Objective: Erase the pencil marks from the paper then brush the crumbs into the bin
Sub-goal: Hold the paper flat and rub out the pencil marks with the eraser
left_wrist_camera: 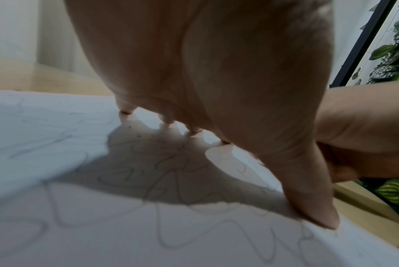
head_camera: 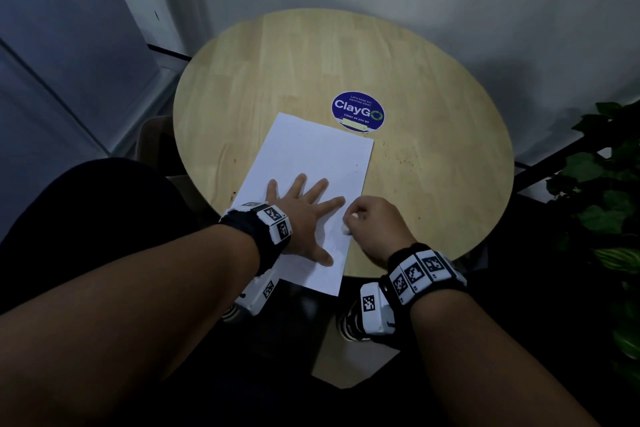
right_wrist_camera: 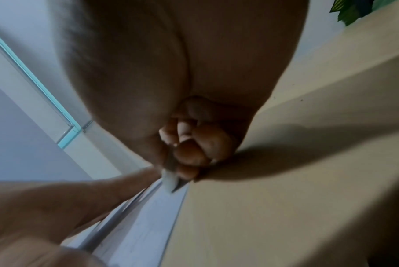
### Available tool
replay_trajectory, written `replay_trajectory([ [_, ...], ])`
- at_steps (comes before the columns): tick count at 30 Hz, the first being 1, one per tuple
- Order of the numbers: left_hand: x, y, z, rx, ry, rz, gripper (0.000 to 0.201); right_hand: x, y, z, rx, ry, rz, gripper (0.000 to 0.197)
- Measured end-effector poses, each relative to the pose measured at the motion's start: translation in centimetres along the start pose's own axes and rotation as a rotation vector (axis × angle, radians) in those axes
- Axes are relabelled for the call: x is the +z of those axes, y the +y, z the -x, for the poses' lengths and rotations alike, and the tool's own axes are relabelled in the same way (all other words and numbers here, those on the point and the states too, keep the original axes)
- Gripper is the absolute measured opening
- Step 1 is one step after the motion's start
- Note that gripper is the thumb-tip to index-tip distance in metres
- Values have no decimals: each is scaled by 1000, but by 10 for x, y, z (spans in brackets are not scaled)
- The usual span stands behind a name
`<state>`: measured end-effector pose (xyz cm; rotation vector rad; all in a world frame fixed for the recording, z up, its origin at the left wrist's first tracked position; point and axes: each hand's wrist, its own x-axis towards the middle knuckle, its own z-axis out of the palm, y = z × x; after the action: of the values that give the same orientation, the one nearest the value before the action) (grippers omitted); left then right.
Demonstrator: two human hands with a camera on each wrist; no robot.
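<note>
Left hand (head_camera: pixel 300 215) splayed flat on paper (head_camera: pixel 311 152), right hand (head_camera: pixel 372 224) pinching eraser (head_camera: pixel 345 228)

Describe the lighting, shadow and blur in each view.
Head view: dim, corners dark, paper and table evenly lit, wide-angle bend. Left wrist view: the left hand casts a hard shadow over the pencil marks; edges are soft. Right wrist view: blurred; the right hand is dark, with its shadow on the table.
</note>
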<state>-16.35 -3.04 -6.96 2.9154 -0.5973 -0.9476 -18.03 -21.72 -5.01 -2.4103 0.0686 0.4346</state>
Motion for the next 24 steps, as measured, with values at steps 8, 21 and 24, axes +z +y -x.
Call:
replay_trajectory([
  [8,2,-2,1,4,5,3,128,0,-1,4,-2,-120,6,17],
  [21,4,-3,-1,2,11,3,128,3,-1,-5,0,32,38,15],
  [24,6,-4,-1,7,20,-5,128,1,-7,4,-30,-178,56,17],
])
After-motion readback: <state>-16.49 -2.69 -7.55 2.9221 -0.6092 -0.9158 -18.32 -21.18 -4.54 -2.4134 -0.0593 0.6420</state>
